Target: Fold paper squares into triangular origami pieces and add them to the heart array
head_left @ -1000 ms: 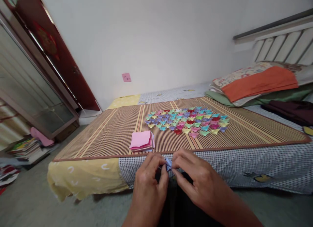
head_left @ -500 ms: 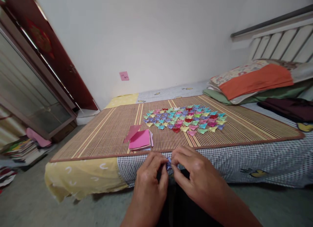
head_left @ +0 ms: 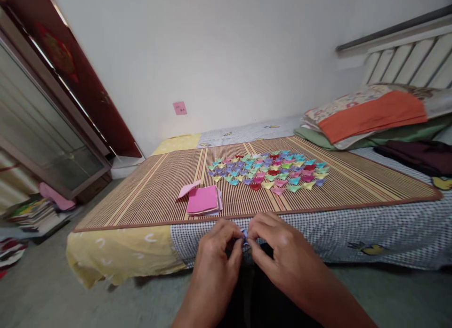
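Observation:
Between my fingertips is a small piece of folded blue-purple paper (head_left: 245,236), mostly hidden by the fingers. My left hand (head_left: 219,252) pinches it from the left, thumb against forefinger. From the right, my right hand (head_left: 277,245) pinches its other side. Both hands are in front of the bed's near edge. Just beyond them on the mat lies a stack of square paper (head_left: 203,200), pink on top, with a loose pink sheet (head_left: 188,189) tilted against its left side. Rows of small folded paper pieces (head_left: 268,170) in many colours lie farther back.
A striped bamboo mat (head_left: 148,191) covers the bed. Pillows (head_left: 374,116) and dark folded cloth (head_left: 420,156) lie at the right, near a radiator (head_left: 409,60). Books (head_left: 31,215) are stacked on the left, by a glass-fronted cabinet (head_left: 52,125).
The loose pink sheet beside the stack has shifted and now shows a paler face. My hands keep their pinch on the folded paper, with only slight finger movement.

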The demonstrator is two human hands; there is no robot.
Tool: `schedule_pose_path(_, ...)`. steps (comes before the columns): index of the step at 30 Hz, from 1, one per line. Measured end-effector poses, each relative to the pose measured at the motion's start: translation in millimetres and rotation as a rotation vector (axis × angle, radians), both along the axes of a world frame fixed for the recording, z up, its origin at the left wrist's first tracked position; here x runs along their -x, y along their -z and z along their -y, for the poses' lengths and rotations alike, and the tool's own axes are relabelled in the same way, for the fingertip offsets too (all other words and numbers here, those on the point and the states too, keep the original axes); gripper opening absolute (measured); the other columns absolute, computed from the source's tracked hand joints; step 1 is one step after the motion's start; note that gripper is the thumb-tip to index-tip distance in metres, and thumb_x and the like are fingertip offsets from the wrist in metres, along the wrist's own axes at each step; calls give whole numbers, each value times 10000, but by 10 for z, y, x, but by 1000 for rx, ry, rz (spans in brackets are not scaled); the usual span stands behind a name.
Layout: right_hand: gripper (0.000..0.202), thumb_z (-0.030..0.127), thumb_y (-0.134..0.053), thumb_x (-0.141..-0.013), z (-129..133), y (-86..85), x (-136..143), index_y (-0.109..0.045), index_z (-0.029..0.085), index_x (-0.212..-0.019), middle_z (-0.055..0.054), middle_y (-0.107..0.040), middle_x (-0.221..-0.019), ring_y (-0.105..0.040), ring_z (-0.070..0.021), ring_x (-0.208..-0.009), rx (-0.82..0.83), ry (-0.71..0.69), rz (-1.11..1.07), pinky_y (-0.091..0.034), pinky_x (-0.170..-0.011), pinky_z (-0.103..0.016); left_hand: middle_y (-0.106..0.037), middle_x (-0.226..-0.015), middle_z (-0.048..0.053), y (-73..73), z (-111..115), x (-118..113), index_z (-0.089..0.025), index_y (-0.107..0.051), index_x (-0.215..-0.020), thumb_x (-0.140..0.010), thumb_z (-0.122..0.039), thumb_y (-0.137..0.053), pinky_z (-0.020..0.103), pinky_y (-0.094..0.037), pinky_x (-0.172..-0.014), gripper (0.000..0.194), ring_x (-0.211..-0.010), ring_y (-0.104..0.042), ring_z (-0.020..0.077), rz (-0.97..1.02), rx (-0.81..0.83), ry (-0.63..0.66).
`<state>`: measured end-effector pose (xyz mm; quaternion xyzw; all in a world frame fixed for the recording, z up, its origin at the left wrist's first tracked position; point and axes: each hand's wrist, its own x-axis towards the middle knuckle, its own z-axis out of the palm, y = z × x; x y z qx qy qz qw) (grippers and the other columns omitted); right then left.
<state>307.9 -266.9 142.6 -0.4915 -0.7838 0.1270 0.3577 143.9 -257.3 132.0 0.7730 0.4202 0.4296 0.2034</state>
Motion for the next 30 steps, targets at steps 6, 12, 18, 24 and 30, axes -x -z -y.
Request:
schedule_pose_path(6, 244, 5, -664, -839, -43, -57, 5, -564, 178, -699, -34, -629, -832, -579, -227, -855, 118, 69, 102, -446, -737, -352, -653, -894, 33, 38, 26, -15, -184, -633, -853, -887, 2, -553, 267, -484, -741, 205, -815, -643, 167, -88, -30, -26)
schedule_pose_path(12, 260, -39, -710, -805, -97, -65, 27, -587, 169, -708, -39, -652, -875, -591, -224, -879, 108, 53, 106, -449, -751, -343, -657, -914, 10, 69, 27, -37, -208, -604, -911, -885, 15, -538, 249, -483, -780, 234, -859, -654, 153, -74, -33, -31)
schedule_pose_path(18, 279, -36, -718, -813, -119, -6, 27, -575, 170, -691, -23, -630, -822, -582, -209, -852, 57, 42, 56, -453, -740, -329, -671, -934, -8, 69, 13, -35, -236, -598, -1005, -870, -3, -526, 253, -488, -780, 279, -833, -652, 149, -35, 23, -37)
schedule_pose_path(24, 263, -7, -712, -832, -124, 59, 21, -568, 168, -698, -35, -620, -830, -569, -219, -846, 2, 42, 73, -449, -742, -346, -660, -883, 1, 60, 7, -44, -219, -613, -942, -929, -74, -512, 258, -484, -734, 177, -800, -651, 155, -14, 64, -43)
schedule_pose_path(30, 250, -6, -689, -839, -97, 74, 22, -559, 165, -711, -41, -619, -840, -553, -219, -827, -65, 24, 96, -443, -732, -357, -668, -860, 0, 54, 29, -18, -214, -636, -936, -960, -80, -515, 250, -494, -748, 183, -804, -660, 148, -23, 24, -35)
